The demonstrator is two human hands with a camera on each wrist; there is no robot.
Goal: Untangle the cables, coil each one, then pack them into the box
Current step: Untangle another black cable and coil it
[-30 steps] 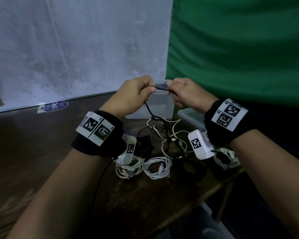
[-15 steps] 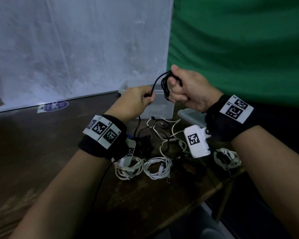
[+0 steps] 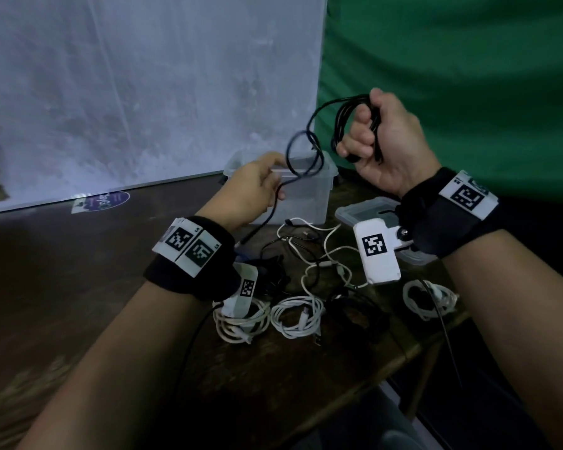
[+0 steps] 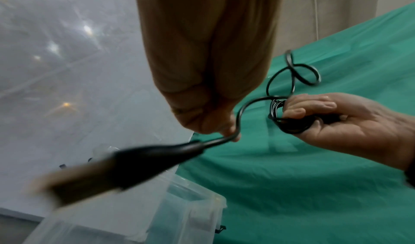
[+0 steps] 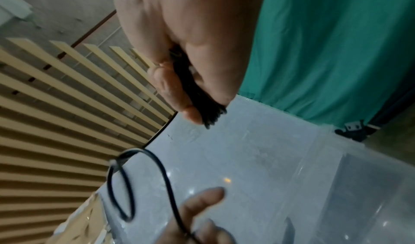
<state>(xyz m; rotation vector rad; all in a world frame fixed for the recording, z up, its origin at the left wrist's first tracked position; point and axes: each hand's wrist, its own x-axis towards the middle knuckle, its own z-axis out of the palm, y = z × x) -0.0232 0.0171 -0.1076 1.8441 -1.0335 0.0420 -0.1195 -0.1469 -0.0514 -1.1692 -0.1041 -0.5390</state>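
The right hand (image 3: 385, 147) is raised, its fingers curled tight around a bundle of several loops of thin black cable (image 3: 348, 118), with the thumb on top. From that bundle the same cable runs down in a loose loop to the left hand (image 3: 255, 190), which pinches the strand between thumb and fingertips; in the left wrist view the cable bends round the fingertips (image 4: 226, 132) and ends in a blurred black plug (image 4: 143, 161) hanging below. The left hand sits lower than the right, directly in front of the clear plastic box (image 3: 306, 196).

The box stands open on the dark wooden bench (image 3: 62, 287), at its far side against the white backdrop. Just right of the box lies a clear plastic lid (image 3: 364, 211), flat on the bench. In front of the box is a loose tangle of white cable (image 3: 322, 251) mixed with darker cables. Nearer than that tangle, three coiled white cables lie apart from the box: one (image 3: 241, 321) under the left wrist, one (image 3: 298, 316) just to its right, and one (image 3: 429, 298) further right near the bench's edge. A dark coil (image 3: 355, 315) sits between the last two, hard to make out. Well left of the box, a round purple sticker (image 3: 111, 199) lies on the bench.
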